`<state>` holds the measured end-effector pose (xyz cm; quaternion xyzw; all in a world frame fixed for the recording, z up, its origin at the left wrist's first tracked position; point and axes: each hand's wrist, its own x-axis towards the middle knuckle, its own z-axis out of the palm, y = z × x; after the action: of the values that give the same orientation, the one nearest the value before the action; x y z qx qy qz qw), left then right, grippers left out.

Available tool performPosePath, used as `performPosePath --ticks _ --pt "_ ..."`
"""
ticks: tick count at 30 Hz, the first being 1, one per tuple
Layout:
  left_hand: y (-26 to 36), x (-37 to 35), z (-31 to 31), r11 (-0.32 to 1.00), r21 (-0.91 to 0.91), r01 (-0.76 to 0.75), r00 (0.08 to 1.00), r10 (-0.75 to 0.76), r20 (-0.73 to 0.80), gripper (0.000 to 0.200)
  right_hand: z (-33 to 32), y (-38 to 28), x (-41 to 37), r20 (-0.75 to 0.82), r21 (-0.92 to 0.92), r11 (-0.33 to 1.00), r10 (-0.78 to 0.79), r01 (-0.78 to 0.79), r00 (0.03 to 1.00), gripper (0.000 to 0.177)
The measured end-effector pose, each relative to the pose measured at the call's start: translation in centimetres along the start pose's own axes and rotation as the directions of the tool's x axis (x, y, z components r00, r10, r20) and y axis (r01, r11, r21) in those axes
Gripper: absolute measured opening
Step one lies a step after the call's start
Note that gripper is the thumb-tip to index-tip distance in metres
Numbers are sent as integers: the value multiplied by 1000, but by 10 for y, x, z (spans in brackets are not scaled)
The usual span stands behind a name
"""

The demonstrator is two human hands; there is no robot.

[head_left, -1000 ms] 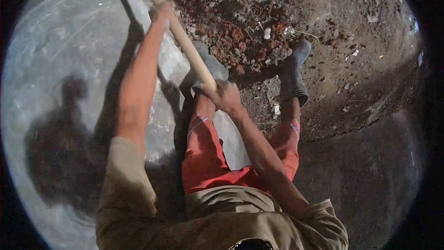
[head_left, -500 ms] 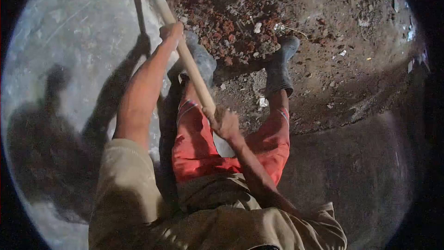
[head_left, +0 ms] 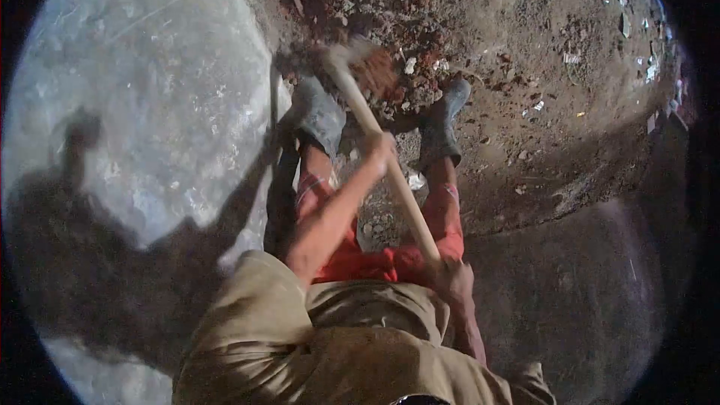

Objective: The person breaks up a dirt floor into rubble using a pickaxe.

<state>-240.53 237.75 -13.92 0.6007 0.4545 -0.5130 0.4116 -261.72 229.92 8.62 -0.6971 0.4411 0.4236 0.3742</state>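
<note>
I hold a long-handled hoe [head_left: 405,199] with both hands, its pale wooden handle slanting from the lower right to the upper left. My left hand [head_left: 381,151] is wrapped round the middle of the shaft. Closer to my body, my right hand [head_left: 452,279] grips the rear end, beside my right thigh. The hoe's head, smeared by motion, is over reddish-brown loose soil [head_left: 379,79] just beyond my feet. My left boot [head_left: 319,116] and right boot [head_left: 444,124], both grey rubber, stand apart on either side of the shaft.
A pale, smooth concrete surface [head_left: 165,90] lies to the left, bearing my shadow. Dirt ground [head_left: 525,105] with stones and scraps of litter spreads to the right. White fragments [head_left: 416,180] lie between my legs, and a darker smooth surface [head_left: 555,285] is at the lower right.
The hoe's head has come down and right, closer to my feet. Both hands have moved right and back toward my body, still gripping the handle.
</note>
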Motion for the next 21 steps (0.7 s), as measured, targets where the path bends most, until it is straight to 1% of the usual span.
performPosePath --ticks 1,2,4,5,6,7,8,9,10,12,13,14,16,17,18,20,21 --pt "-20 -15 17 992 -49 120 993 -121 -13 10 -9 18 -19 30 25 999 42 -42 999 21" --pt "-30 -37 27 962 -206 178 979 -151 140 9 -12 29 -31 6 10 997 74 -75 997 27" --pt "-71 -34 33 958 -198 208 961 -162 223 11 -17 49 -55 -44 -16 990 140 -141 989 39" --pt "-65 -37 29 961 -196 193 964 -149 219 11 -13 52 -55 -99 -34 993 108 -112 989 40" --pt "-47 -43 27 953 -254 166 970 -111 217 11 -9 56 -48 -162 -51 995 72 -81 984 41" --pt "-27 -47 27 941 -310 135 974 -68 215 12 -2 59 -29 -177 -37 997 56 -64 983 41" --pt "7 -50 25 958 -271 95 989 -61 132 11 6 60 -6 -250 -46 997 -79 70 965 40" --pt "37 -45 18 952 -307 13 991 29 132 11 18 61 22 -321 -64 978 -208 198 924 39" --pt "65 -35 10 936 -344 -68 984 119 129 10 39 64 59 -299 -81 971 -238 224 924 37" --pt "114 -12 -7 871 -441 -217 967 252 21 9 67 30 142 -435 17 866 -444 500 783 34" --pt "136 -8 -19 849 -420 -321 935 356 5 9 52 -14 172 -404 -49 774 -593 631 697 34" --pt "157 -8 -29 818 -395 -418 893 450 -12 10 65 -31 206 -268 40 803 -565 595 780 35" --pt "194 -17 -46 758 -407 -510 843 534 -62 11 78 -84 267 -88 -41 760 -650 649 755 44" --pt "207 -8 -57 725 -396 -563 810 579 -91 10 97 -105 298 -64 -33 815 -579 578 813 55" --pt "219 2 -66 690 -382 -615 773 623 -118 10 109 -126 336 -262 -306 672 -741 674 619 50" --pt "244 0 -64 559 -198 -805 587 798 -137 10 84 -192 373 -188 -80 724 -686 685 703 43" --pt "255 12 -65 564 -187 -805 589 797 -133 10 92 -208 400 -244 -12 668 -724 744 646 40"
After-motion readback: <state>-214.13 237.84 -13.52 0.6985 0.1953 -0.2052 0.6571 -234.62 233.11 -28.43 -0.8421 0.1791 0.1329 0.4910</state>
